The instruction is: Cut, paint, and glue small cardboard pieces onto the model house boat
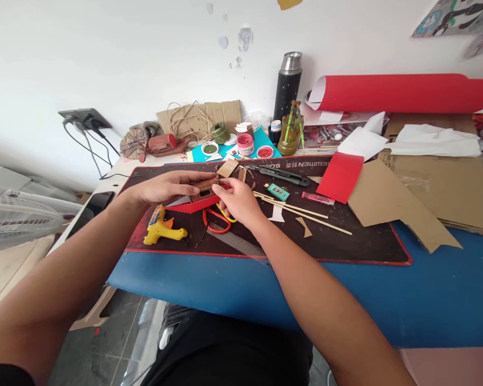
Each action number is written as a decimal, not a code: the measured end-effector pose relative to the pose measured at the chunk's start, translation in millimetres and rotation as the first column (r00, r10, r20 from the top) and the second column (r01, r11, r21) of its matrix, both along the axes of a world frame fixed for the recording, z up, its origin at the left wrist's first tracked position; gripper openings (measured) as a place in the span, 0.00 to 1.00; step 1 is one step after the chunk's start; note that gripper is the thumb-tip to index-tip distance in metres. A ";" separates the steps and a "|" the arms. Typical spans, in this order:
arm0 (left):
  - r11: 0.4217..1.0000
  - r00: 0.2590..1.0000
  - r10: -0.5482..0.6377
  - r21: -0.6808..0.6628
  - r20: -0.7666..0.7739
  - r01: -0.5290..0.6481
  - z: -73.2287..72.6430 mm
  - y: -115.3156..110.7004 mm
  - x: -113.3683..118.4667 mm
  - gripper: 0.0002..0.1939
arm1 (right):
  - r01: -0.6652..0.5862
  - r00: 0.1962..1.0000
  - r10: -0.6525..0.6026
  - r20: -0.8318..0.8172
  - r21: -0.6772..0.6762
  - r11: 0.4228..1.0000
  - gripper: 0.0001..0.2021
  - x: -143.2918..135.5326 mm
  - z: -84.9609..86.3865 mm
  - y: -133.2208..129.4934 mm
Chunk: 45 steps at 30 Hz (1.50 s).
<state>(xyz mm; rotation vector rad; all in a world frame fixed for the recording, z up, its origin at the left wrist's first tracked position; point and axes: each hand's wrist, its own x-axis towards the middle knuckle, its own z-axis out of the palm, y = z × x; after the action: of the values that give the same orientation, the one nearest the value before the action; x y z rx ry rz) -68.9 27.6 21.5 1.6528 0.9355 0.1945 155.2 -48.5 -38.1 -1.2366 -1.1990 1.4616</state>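
Note:
A small model boat (204,192), with a red ribbed hull and a brown cabin with a dark window opening, is held between both hands just above the dark mat. My left hand (171,185) grips its left end and top, fingers stretched along the brown cabin. At the other end my right hand (239,201) pinches the cabin's side with thumb and fingers. Below the boat lie scissors (216,224) with orange-red and yellow handles, their blades partly hidden. A yellow glue gun (163,229) rests on its side to the left. A clear ruler (235,244) is near my right forearm.
On the mat (346,246) lie a utility knife (284,176), thin wooden sticks (306,208) and a green rectangular item (277,191). Cardboard (386,198) and red card (340,177) are at right. Behind stand paint jars (245,143) and a black flask (287,86).

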 end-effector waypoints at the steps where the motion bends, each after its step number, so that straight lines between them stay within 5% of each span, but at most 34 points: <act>1: 1.000 1.000 -0.006 0.003 -0.002 0.006 -0.2 0.3 -0.3 0.36 | 0.001 1.000 -0.001 0.002 -0.002 1.000 0.15 -0.1 -0.2 0.0; 19: 0.999 0.999 -0.046 0.011 -0.030 0.046 2.1 3.1 -3.0 0.36 | -0.003 1.000 0.003 0.016 0.016 1.000 0.16 -0.3 -2.8 0.9; 28: 0.928 0.947 -0.288 0.203 -0.141 0.312 8.8 -4.4 -1.2 0.46 | 0.025 0.998 -0.023 -0.053 0.030 0.999 0.10 -0.8 -3.5 -0.1; 34: 0.878 0.911 -0.184 0.354 -0.369 0.321 16.6 -17.6 1.7 0.49 | 0.058 0.994 -0.054 -0.092 0.044 0.997 0.10 -0.8 -3.0 -1.2; 45: 0.813 0.899 -0.103 0.485 -0.426 0.323 14.6 -23.9 -1.9 0.45 | 0.097 0.990 -0.090 -0.113 0.052 0.994 0.17 -0.3 -1.9 -2.4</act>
<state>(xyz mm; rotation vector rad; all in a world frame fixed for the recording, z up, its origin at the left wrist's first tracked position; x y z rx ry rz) -70.8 3.7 36.0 2.3828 1.0253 -0.0326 154.9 -50.9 -40.0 -1.1428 -1.0876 1.3985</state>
